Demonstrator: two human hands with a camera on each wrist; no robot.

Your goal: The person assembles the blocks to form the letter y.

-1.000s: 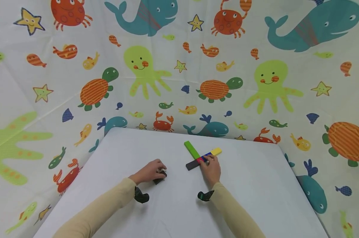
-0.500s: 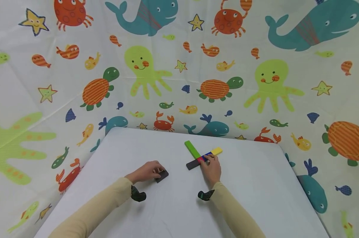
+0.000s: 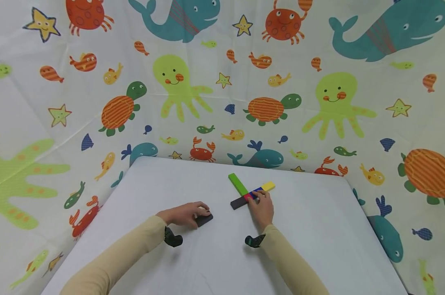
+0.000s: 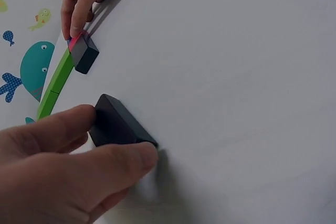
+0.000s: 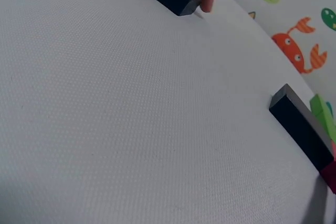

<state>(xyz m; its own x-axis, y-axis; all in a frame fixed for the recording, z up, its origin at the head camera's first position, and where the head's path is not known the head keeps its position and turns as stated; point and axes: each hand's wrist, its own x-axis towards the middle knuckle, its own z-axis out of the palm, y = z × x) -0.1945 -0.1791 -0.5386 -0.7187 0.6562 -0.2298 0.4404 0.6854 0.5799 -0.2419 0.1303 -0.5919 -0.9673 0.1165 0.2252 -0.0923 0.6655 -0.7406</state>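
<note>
My left hand [image 3: 185,214] pinches a loose black block [image 3: 204,220] between thumb and fingers, low over the white table; one end of the block tips up in the left wrist view. To the right, small blocks form a cross-like shape: a black block [image 3: 238,203], a red one [image 3: 247,197], a blue one [image 3: 258,189] and a yellow one [image 3: 269,186] in a slanting row, with a green bar [image 3: 238,185] reaching away from the red. My right hand [image 3: 263,207] holds the row at the red and blue blocks, its fingers partly covering them.
The white table [image 3: 215,262] runs up to a cloth backdrop [image 3: 222,102] printed with sea animals. Dark wrist cameras sit under both sleeves; the left one [image 3: 173,237] hangs near the tabletop. White surface lies between the loose black block and the row.
The loose black block has shifted slightly right, toward the row, and my left hand has changed its grip on it. My right hand and the row stay put.
</note>
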